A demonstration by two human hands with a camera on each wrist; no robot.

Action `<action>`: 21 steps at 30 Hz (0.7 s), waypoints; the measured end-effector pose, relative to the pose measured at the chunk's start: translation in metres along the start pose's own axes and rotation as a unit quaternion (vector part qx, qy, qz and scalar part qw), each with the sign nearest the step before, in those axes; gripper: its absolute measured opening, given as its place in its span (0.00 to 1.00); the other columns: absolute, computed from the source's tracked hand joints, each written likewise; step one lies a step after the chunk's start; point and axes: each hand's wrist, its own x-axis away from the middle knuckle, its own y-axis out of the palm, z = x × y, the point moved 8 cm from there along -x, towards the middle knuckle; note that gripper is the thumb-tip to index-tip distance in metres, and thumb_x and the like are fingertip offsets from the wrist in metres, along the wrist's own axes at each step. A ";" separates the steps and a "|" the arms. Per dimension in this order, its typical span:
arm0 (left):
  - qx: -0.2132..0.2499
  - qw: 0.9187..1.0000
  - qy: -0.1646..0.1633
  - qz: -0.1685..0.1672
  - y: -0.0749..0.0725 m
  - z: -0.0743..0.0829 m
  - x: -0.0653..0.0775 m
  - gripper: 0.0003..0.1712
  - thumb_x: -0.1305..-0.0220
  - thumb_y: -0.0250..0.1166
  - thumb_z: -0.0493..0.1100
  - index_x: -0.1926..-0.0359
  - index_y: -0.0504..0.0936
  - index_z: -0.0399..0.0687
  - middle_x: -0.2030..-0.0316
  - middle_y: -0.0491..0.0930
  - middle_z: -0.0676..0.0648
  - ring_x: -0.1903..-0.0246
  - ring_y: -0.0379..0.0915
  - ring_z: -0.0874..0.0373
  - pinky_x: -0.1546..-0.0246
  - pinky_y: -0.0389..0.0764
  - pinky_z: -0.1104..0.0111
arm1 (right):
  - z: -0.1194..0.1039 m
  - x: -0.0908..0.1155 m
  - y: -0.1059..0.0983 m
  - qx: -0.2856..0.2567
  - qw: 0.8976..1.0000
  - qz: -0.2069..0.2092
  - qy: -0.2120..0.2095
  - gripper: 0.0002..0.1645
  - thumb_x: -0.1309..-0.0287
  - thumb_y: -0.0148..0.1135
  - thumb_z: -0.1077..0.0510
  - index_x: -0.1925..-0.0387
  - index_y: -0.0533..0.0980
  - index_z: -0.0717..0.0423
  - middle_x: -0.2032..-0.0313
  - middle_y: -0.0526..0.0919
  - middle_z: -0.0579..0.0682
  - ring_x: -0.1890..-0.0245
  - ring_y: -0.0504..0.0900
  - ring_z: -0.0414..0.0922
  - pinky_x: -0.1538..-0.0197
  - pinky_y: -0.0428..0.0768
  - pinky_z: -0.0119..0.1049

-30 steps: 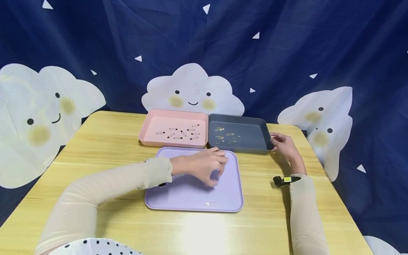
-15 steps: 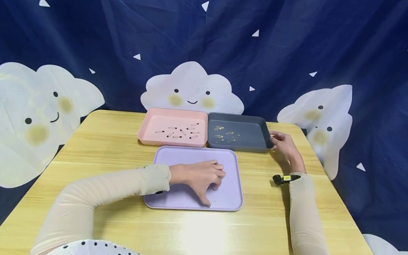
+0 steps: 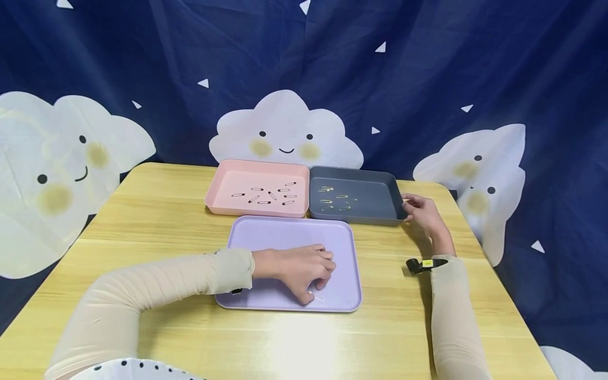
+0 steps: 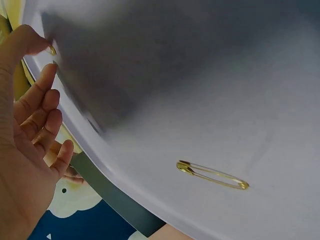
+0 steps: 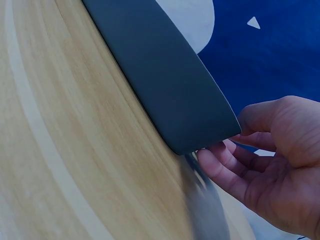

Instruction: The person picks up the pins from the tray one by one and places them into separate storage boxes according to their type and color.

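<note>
My left hand reaches over the lilac tray, thumb and index finger bent and apart around a gold safety pin. In the left wrist view that safety pin shows at the thumb tip, with a gap to the index finger. A second gold safety pin lies on the tray; in the head view it is hidden under the left hand or arm. My right hand holds the near right corner of the dark grey tray, thumb at the rim and fingers against its lower side.
Several gold safety pins lie in the left part of the dark grey tray. Touching its left side is a pink tray with several dark-ended safety pins. All three trays stand on a wooden table before a blue curtain.
My left hand has come nearer the front edge of the lilac tray, down to the safety pin, which has turned and shifted slightly away from that edge. The right hand keeps its place.
</note>
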 end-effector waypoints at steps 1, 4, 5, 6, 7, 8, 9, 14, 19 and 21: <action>-0.001 1.000 -0.001 -0.003 0.000 0.001 0.000 0.11 0.54 0.74 0.56 0.74 0.81 0.62 0.68 0.73 0.61 0.60 0.66 0.65 0.48 0.68 0.68 | 0.000 0.000 0.000 0.001 1.000 0.000 0.001 0.27 0.25 0.51 0.61 0.31 0.67 0.71 0.50 0.76 0.63 0.74 0.81 0.39 0.66 0.83 0.30; -0.009 1.000 -0.003 -0.007 -0.001 0.003 -0.001 0.08 0.53 0.73 0.53 0.75 0.81 0.62 0.69 0.73 0.62 0.59 0.67 0.65 0.47 0.68 0.68 | 0.001 -0.001 0.000 0.003 1.000 0.000 0.002 0.26 0.25 0.51 0.61 0.31 0.68 0.70 0.50 0.76 0.63 0.74 0.81 0.39 0.66 0.83 0.29; -0.013 1.000 -0.002 -0.006 -0.002 0.004 -0.001 0.08 0.54 0.73 0.52 0.76 0.81 0.62 0.69 0.73 0.62 0.59 0.67 0.65 0.47 0.68 0.68 | 0.001 -0.001 0.000 0.003 1.000 0.000 0.002 0.26 0.25 0.51 0.61 0.31 0.68 0.70 0.50 0.76 0.63 0.74 0.81 0.39 0.66 0.83 0.29; -0.017 1.000 -0.001 -0.005 -0.002 0.004 -0.001 0.08 0.54 0.73 0.51 0.76 0.81 0.62 0.69 0.73 0.62 0.60 0.68 0.65 0.47 0.68 0.68 | 0.001 -0.001 0.000 0.004 1.000 0.000 0.001 0.27 0.25 0.51 0.61 0.31 0.68 0.71 0.50 0.76 0.63 0.74 0.81 0.39 0.66 0.83 0.29; -0.022 1.000 0.000 -0.002 -0.003 0.005 -0.001 0.08 0.54 0.73 0.51 0.77 0.81 0.62 0.70 0.73 0.63 0.60 0.68 0.65 0.47 0.68 0.68 | 0.001 -0.001 0.000 0.003 1.000 0.000 0.000 0.27 0.26 0.51 0.61 0.32 0.68 0.71 0.51 0.76 0.62 0.74 0.81 0.40 0.66 0.83 0.30; -0.026 1.000 0.003 0.001 -0.003 0.006 -0.002 0.08 0.54 0.73 0.51 0.77 0.81 0.62 0.70 0.73 0.63 0.60 0.68 0.65 0.47 0.68 0.68 | 0.000 -0.001 0.000 0.004 1.000 -0.001 -0.001 0.27 0.25 0.51 0.61 0.31 0.67 0.71 0.51 0.76 0.62 0.73 0.81 0.40 0.66 0.83 0.30; -0.027 1.000 0.004 0.005 -0.004 0.006 -0.002 0.08 0.54 0.73 0.50 0.78 0.81 0.62 0.71 0.74 0.63 0.61 0.68 0.64 0.47 0.68 0.68 | 0.000 -0.001 0.000 0.003 1.000 0.000 -0.001 0.27 0.26 0.51 0.61 0.32 0.67 0.71 0.52 0.76 0.62 0.73 0.81 0.40 0.66 0.83 0.30; -0.037 0.999 0.011 0.012 -0.006 0.008 -0.003 0.07 0.55 0.73 0.49 0.80 0.81 0.61 0.72 0.75 0.62 0.61 0.69 0.63 0.48 0.68 0.67 | 0.000 -0.001 0.000 0.005 1.000 0.000 0.000 0.26 0.25 0.51 0.61 0.32 0.67 0.71 0.52 0.76 0.62 0.74 0.80 0.38 0.66 0.83 0.29; -0.062 0.998 0.014 0.002 -0.004 0.009 -0.006 0.07 0.55 0.73 0.50 0.81 0.82 0.62 0.71 0.77 0.62 0.60 0.71 0.63 0.47 0.68 0.66 | -0.001 -0.001 0.000 -0.002 1.000 0.001 -0.010 0.27 0.26 0.51 0.63 0.32 0.67 0.74 0.54 0.76 0.61 0.75 0.80 0.37 0.68 0.84 0.31; -0.070 0.997 0.015 -0.001 -0.003 0.010 -0.007 0.07 0.55 0.73 0.50 0.81 0.83 0.62 0.71 0.77 0.62 0.60 0.71 0.63 0.47 0.68 0.66 | -0.001 -0.001 0.000 -0.004 1.000 0.002 -0.013 0.27 0.27 0.51 0.63 0.33 0.67 0.74 0.55 0.76 0.61 0.76 0.80 0.37 0.68 0.84 0.32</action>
